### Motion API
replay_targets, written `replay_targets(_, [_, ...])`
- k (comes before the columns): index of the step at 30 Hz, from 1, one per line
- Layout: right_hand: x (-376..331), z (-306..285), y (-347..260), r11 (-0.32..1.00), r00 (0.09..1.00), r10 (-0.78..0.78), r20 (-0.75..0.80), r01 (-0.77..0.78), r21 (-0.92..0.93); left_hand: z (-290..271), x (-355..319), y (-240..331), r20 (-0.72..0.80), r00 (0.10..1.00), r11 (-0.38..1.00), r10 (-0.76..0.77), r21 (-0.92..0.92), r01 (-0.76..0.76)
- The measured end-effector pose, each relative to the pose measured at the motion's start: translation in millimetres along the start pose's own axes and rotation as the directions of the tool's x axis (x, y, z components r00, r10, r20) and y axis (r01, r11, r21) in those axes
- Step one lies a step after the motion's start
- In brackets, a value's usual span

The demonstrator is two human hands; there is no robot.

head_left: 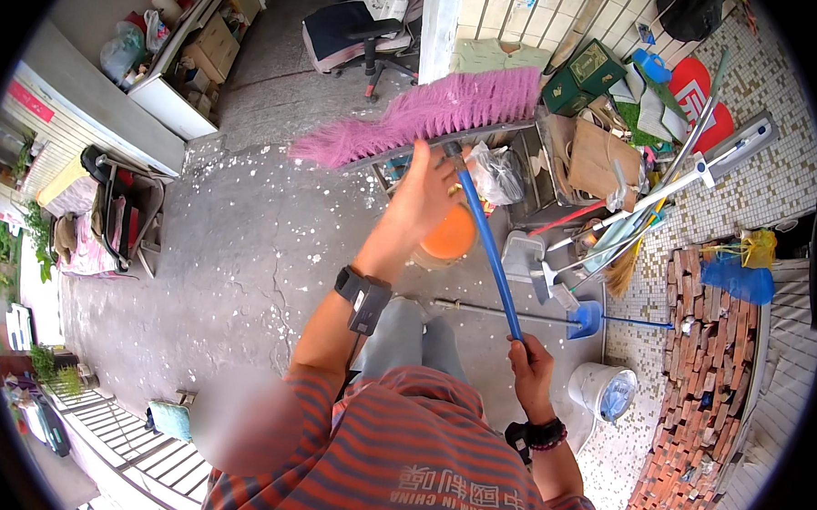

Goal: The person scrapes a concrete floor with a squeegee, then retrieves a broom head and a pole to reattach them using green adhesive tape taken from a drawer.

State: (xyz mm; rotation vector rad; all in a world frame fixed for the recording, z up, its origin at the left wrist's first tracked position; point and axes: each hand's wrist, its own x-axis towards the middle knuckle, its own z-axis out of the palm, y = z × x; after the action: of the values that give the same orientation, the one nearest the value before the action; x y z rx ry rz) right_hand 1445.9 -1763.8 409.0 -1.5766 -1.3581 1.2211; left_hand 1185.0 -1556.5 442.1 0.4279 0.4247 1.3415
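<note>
A push broom with pink bristles (452, 100) is raised in front of me, its head tilted up to the right. My right hand (533, 370) is closed around the lower end of its blue handle (493, 245). Up by the joint of head and handle is my left hand (422, 190), its fingers apart and overlapping the head's lower edge. Whether those fingers touch the broom I cannot tell. Below the left hand stands an orange-topped round container (450, 233). A clear plastic bag (498, 175) lies just right of the handle.
A long-handled blue dustpan (585, 320) and a white bucket (602, 392) are on the right. Beyond lie stacked bricks (699, 386), brooms, and a brown bag (604, 163). An office chair (368, 39) stands at the back, a folding chair (123, 211) at left.
</note>
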Motion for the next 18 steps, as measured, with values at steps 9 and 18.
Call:
replay_targets(9, [9.1,12.3,18.2,0.971,0.965,0.181,0.189,-0.145,-0.189,-53.8,-49.7,-63.9,-0.143,0.983,0.983,-0.118,0.126,0.136])
replay_targets(18, [-49.6,-54.6,49.1,0.917,0.913,0.331,0.240,-0.251,-0.310,-103.5,-41.7,-34.3,-0.421,0.902,0.956,0.098,0.291,0.032])
